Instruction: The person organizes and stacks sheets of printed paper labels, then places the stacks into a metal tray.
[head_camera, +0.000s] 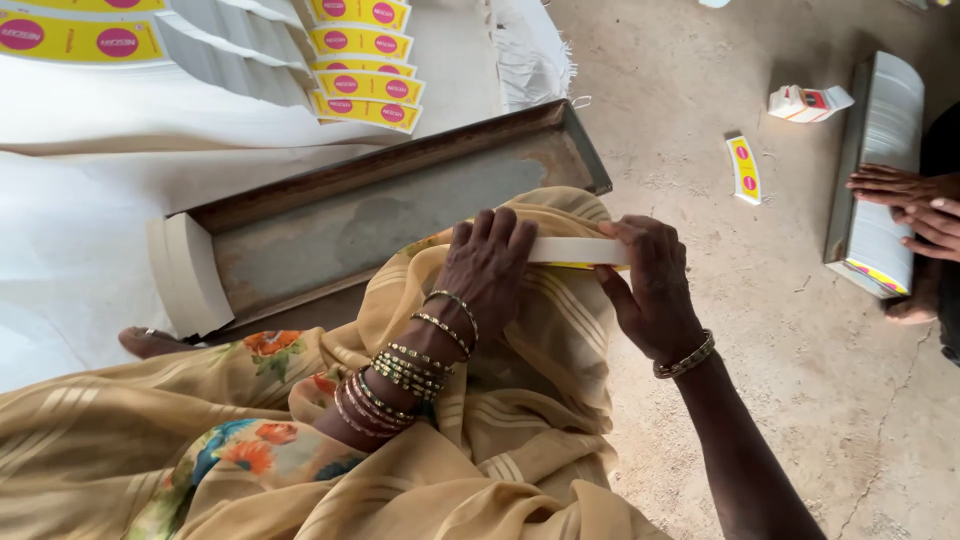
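**Both hands clamped on a stack of flat cards**

Your left hand (487, 268) lies knuckles-up over a thin stack of flat cards (570, 250), fingers together and pressed down on its top. Your right hand (650, 290) grips the stack's other end, thumb below, fingers curled over the end. The stack shows a smooth pale face between your two sets of fingers, with a sliver of yellow along its lower edge; the part under your left palm is hidden.

Just beyond your fingertips lies a long, shallow metal tray (400, 215), dull and rust-stained, with a curved block of pale cards (185, 275) standing at its far-left end. Under your wrists is soft, striped ochre cloth (520, 440) with a floral print. Metal bangles (410, 375) ring your left forearm.

Past the tray, fanned yellow printed cards (365, 85) rest on white sheeting (80, 220). Right of your right fingers, on the rough earthen floor (850, 400), lie one loose yellow card (744, 168) and a small folded carton (808, 102). Another person's hands (905, 200) rest on a second filled tray (880, 170), partly cut off.
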